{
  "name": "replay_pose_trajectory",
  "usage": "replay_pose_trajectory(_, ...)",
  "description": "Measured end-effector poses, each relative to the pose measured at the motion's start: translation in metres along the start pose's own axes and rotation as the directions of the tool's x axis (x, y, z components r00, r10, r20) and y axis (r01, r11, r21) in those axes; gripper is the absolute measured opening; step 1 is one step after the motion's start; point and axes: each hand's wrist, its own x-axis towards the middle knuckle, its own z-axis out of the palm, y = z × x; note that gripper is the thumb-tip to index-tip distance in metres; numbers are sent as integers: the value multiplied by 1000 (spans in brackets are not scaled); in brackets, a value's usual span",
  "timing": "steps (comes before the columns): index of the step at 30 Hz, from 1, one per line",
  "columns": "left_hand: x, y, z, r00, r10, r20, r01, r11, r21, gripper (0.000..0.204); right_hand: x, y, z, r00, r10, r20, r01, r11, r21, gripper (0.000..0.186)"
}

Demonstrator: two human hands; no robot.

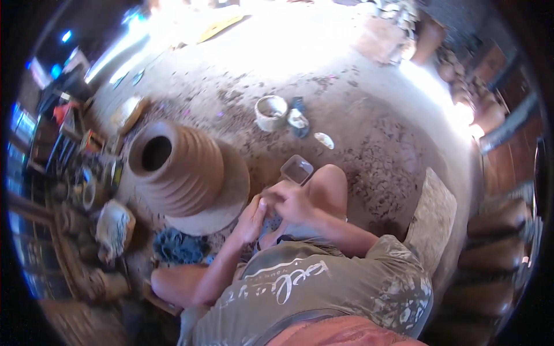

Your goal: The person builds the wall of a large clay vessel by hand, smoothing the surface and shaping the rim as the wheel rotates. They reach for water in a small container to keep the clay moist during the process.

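My left hand (pixel 251 220) and my right hand (pixel 291 202) meet in front of my lap, with fingers closed against each other. Whatever lies between them, if anything, is hidden and slightly blurred. Just left of them stands a large ribbed clay pot (pixel 199 167) with a round dark mouth, tilted in this view by the lens. It rests on a round pale wheel or board (pixel 238 183). Beyond my right hand, next to my knee, sits a small squarish container (pixel 297 168) with brownish contents.
Farther off are a whitish clay-smeared bucket (pixel 271 115), a dark blue item (pixel 299 124) and a pale oval piece (pixel 324 140). A dark blue cloth (pixel 180 247) and a crusted basin (pixel 115 229) lie at left. At right leans a flat slab (pixel 434 216); clay crumbs dot the floor.
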Motion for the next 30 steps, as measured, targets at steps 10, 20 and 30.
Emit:
replay_pose_trajectory(10, -57, -38, -36, 991, -122, -47, 123, 992, 12, 47, -12, -54, 37, 969, -92, 229, 94, 996, 2, 46)
replay_pose_trajectory(20, -70, -51, -39, 990, -17, -138, 28, 996, 84, 69, -4, -28, 67, 806, -407, 429, 448, 894, 6, 25)
replay_pose_trajectory(30, -70, -29, -43, 984, -155, 94, 179, 747, -641, 57, 7, -52, 48, 688, -407, 601, 584, 802, -125, 52)
